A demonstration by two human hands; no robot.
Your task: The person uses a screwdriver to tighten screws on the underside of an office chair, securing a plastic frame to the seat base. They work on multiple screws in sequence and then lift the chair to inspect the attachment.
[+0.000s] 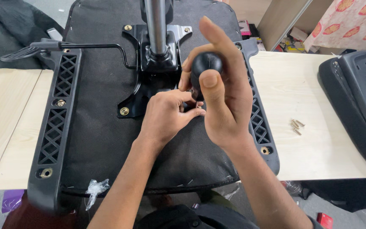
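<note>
An upturned black office chair seat (102, 127) lies on a pale wooden table (314, 148). A black metal mechanism plate (138, 99) with a chrome gas cylinder (156, 25) is fixed to its middle by brass bolts (124, 111). My right hand (223, 97) grips the round black handle of a screwdriver (206, 63), held upright over the plate's near right corner. My left hand (166, 114) pinches the screwdriver shaft near its tip with thumb and fingers. The bolt under the tip is hidden by my fingers.
Several loose brass bolts (296, 126) lie on the table to the right. A black chair backrest (356, 97) sits at the right edge. A lever (30, 50) sticks out at the seat's far left. A plastic scrap (95, 188) hangs at the near edge.
</note>
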